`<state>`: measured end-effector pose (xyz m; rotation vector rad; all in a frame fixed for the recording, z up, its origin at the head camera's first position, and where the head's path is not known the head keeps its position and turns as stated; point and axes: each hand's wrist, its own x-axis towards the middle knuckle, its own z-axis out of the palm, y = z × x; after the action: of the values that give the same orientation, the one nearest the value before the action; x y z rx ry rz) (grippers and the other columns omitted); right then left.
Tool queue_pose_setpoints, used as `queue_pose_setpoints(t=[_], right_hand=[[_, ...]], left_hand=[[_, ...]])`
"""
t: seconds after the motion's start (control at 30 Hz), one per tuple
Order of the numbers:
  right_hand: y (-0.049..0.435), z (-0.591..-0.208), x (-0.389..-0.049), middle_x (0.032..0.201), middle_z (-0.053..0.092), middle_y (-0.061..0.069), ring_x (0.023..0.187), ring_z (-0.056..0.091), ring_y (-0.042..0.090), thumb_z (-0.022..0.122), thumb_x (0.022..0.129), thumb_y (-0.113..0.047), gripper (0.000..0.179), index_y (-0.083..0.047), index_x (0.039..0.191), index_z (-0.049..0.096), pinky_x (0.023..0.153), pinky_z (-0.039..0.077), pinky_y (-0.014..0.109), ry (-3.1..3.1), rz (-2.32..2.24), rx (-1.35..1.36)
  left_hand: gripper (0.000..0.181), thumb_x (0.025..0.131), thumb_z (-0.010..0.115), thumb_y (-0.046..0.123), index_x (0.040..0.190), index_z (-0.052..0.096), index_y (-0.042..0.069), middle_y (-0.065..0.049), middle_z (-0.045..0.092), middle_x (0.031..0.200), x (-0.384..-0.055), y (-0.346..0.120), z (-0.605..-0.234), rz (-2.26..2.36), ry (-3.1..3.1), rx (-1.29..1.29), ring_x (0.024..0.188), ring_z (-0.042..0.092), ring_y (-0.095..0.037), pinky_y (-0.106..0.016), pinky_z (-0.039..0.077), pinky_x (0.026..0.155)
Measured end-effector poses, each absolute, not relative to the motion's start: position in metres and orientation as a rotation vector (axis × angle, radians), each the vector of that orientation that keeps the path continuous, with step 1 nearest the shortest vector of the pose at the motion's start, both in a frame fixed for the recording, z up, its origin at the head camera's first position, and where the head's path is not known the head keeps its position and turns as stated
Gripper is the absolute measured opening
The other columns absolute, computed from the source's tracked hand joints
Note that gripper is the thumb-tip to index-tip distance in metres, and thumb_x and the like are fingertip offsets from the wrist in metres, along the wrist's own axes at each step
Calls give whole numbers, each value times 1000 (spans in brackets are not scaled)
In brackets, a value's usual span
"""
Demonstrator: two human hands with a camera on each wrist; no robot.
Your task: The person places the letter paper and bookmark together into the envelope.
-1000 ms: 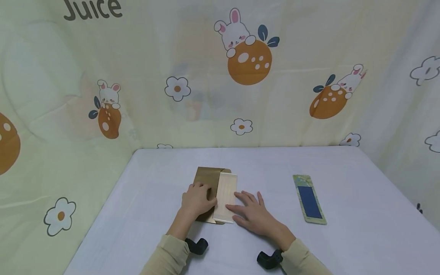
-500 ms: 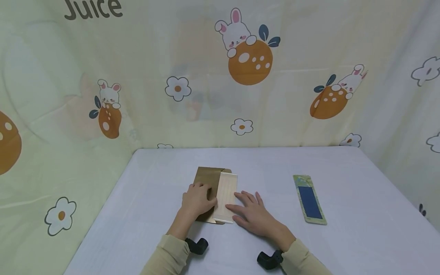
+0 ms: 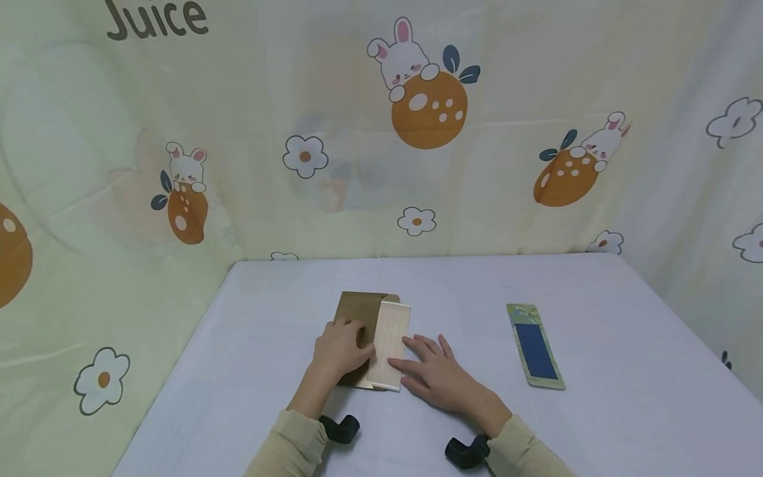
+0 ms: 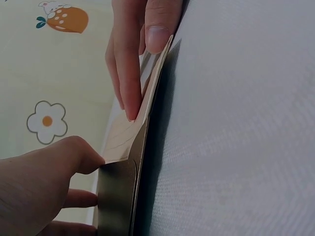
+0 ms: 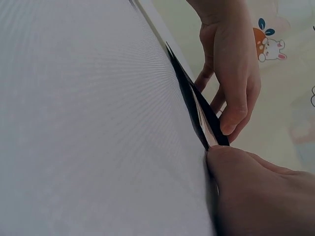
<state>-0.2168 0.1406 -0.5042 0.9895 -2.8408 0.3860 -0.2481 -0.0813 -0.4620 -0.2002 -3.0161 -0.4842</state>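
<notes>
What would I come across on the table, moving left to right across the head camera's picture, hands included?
Left hand → pale lined strip → right hand → flat green item with a blue panel.

Head view: fairly even, soft light, source out of frame; curtain point(image 3: 334, 79) slightly hazy, faint shadows on white tablecloth point(image 3: 626, 344) by forearms, print on green pack point(image 3: 522, 313) too soft to read. Both wrist views dimmer, greyer. Left wrist: dark shadow band along brown folder point(image 4: 115, 196), dull sheen on its face. Right wrist: folder edge near black, right hand point(image 5: 266, 196) shaded, weave streaky
</notes>
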Motion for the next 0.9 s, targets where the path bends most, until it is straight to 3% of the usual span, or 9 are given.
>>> queue_pose_setpoints(t=[0.33, 0.57, 0.9], right_hand=[[136, -500, -215, 152, 36, 6, 141, 30, 28, 52, 94, -43, 51, -22, 140, 45, 111, 13, 64, -2879, 425, 917], [138, -501, -214, 153, 35, 3, 141, 29, 29, 48, 96, -43, 44, -28, 137, 50, 110, 13, 65, -2872, 388, 954], [138, -506, -218, 144, 44, 1, 137, 34, 26, 51, 94, -43, 50, -23, 140, 48, 109, 15, 65, -2825, 396, 944]], left_hand=[[50, 80, 63, 42, 123, 62, 17, -12, 56, 129, -250, -83, -466, -489, -3006, -204, 115, 54, -35, -53, 50, 83], [50, 80, 63, 42, 124, 62, 17, -12, 56, 130, -250, -82, -466, -481, -3015, -208, 117, 53, -35, -54, 49, 85], [51, 80, 63, 41, 124, 61, 16, -12, 56, 131, -250, -82, -465, -491, -3019, -207, 119, 52, -35, -55, 48, 86]])
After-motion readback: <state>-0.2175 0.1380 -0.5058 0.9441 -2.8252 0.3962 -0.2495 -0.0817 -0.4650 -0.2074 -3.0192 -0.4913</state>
